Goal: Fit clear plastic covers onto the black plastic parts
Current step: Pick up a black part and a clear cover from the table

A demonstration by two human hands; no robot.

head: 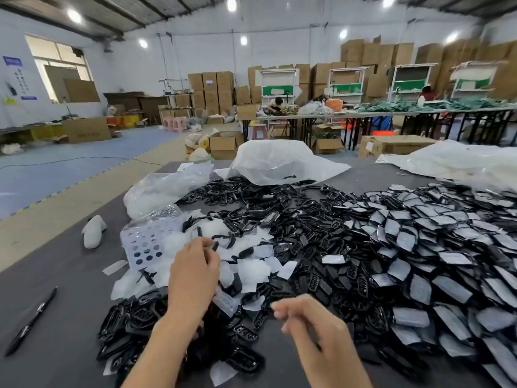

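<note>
Black plastic parts (307, 247) and clear plastic covers (253, 268) heaped on grey counter (56, 275)
Left grip (193, 275) reaches into the covers, fingers curled; whether clamped on one cannot be told. Right grip (313, 329) hangs above the near parts, loosely curled, blurred, nothing visible in it

glossy black plastic parts (305, 219) heap on a dark grey bench (70, 275) among frosted clear plastic covers (253, 268), a translucent white plastic bag (279, 161) and a black pen (30, 322).
</note>
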